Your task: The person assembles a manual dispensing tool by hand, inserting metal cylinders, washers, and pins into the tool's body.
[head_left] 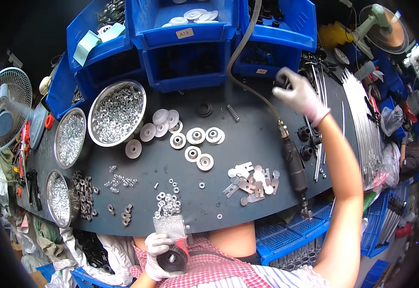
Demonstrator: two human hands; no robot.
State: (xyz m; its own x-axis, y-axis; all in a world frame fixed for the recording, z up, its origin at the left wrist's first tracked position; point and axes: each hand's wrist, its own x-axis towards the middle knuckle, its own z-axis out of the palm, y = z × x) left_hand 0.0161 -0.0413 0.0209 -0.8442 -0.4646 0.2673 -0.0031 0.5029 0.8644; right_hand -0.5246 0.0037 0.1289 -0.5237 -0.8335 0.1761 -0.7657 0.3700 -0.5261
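- The left hand (157, 249), gloved in white, is curled round a black rubber wheel (172, 259) with a metal hub, held close to the body below the table's (247, 139) near edge.
- Just above that hand a ribbed metal block (170, 225) sits at the table edge, with a heap of small nuts (167, 202) beyond it.
- The right hand (299, 93), also gloved, is stretched far forward and closed round a small black part (282, 81) near the blue bins (185, 45); whether it grips or only touches, I cannot tell for sure.
- Between the hands and nearer the right forearm lies a black air tool (295, 170) on its hose (247, 72), untouched.
- Left of the tool a cluster of flat metal brackets (251, 180) lies loose; beyond it, white and metal discs (190, 137) are spread singly.
- More black wheels (307, 141) wait beside the right forearm.
- Far off the left hand stand steel bowls of washers (117, 113) and screws (70, 138).
- Judged from this: one wheel is in hand with a hub already in it, but brackets, discs and nuts lie mostly unused, so most of the assembling seems left.
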